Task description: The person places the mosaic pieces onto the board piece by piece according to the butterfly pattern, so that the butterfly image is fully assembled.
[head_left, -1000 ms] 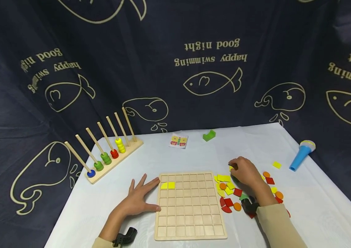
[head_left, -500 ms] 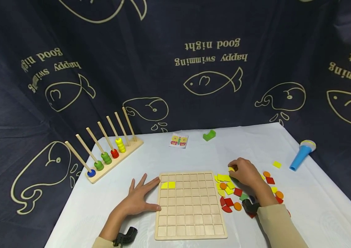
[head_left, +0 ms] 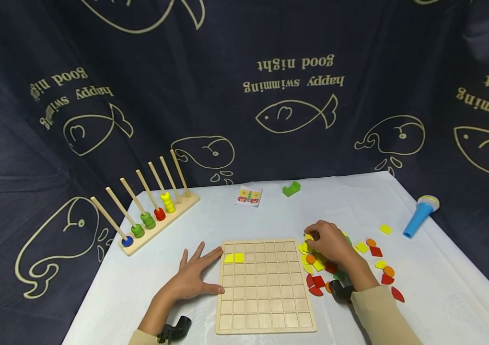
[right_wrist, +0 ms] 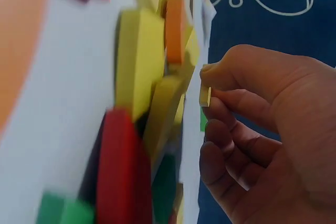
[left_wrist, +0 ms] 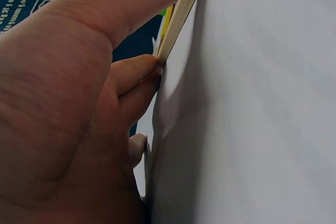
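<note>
My right hand [head_left: 328, 240] pinches a small yellow tile [right_wrist: 205, 93] between thumb and fingers, over the far end of a pile of loose tiles. Yellow, red, green and orange pieces, such as a red square [head_left: 319, 281] and an orange disc [head_left: 310, 259], lie beneath and around it. My left hand [head_left: 192, 277] lies spread on the cloth, its thumb and forefinger touching the left edge of a wooden grid board [head_left: 266, 292]. Two yellow pieces [head_left: 238, 258] sit side by side in the board's second row, at the left.
A wooden bead stacker [head_left: 162, 225] with coloured beads on pegs stands at the left. Further back lie a card with a butterfly pattern [head_left: 249, 196] and a green notched block [head_left: 291, 188]. A blue toy microphone [head_left: 419, 218] rests at the right, near a lone yellow tile [head_left: 385, 229].
My right hand has moved left toward the board with the yellow tile, uncovering pieces on the right of the pile. The left hand has stayed at the board's edge.
</note>
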{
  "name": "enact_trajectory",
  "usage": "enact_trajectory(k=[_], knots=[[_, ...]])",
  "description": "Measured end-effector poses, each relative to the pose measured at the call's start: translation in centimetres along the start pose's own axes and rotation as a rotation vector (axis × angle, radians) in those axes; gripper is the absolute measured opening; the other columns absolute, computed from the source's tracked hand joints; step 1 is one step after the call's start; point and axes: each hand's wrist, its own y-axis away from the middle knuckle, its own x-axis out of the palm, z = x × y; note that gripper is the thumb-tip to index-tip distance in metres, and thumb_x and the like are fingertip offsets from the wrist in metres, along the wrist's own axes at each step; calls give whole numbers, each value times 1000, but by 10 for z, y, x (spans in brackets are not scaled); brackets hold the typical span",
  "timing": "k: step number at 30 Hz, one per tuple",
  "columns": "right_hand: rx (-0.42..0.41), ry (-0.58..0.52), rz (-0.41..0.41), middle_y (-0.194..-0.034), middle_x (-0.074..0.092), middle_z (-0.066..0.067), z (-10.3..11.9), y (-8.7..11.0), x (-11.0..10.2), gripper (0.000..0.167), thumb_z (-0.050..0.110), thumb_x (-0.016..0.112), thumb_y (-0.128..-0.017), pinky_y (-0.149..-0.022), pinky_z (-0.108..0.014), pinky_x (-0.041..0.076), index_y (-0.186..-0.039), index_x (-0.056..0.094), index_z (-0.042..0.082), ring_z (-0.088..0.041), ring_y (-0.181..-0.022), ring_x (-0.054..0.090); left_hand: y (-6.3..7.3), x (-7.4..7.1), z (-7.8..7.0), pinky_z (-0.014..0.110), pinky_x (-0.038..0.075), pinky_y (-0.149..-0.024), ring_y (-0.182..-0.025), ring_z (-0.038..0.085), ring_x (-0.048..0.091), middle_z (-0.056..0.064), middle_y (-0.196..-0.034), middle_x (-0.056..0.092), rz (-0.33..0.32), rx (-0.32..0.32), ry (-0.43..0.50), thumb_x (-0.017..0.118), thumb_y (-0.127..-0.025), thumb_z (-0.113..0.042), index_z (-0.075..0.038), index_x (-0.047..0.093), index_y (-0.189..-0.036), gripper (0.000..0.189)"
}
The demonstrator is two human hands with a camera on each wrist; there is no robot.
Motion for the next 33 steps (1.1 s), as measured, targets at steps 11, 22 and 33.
enact_trajectory(k=[11,22,33], knots=[[-78,22,19,-84,58,2,24,-8,6,28,16,73,-77,-68,-32,47,-104,74,9,-17,-76,51,1,-1,1,66,-11,-105,-144,35,6,-6,-151,36,2,21,-13,74,-66,-68,-21,40,-148,101],[-217,10,56,-86,59,2,44,-11,17,26,11,72,-77,-67,-30,46,-103,73,6,-14,-74,49,2,-2,-2,65,-10,-106,-144,35,5,-6,-151,37,10,9,2,75,-66,-65,-21,40,-148,100],[-294,2,60,-85,59,3,63,-8,28,25,10,73,-76,-66,-29,46,-101,73,6,-11,-72,48,1,0,0,64,-10,-106,-144,35,5,-7,-151,37,1,10,-4,75,-66,-67,-22,41,-148,100]])
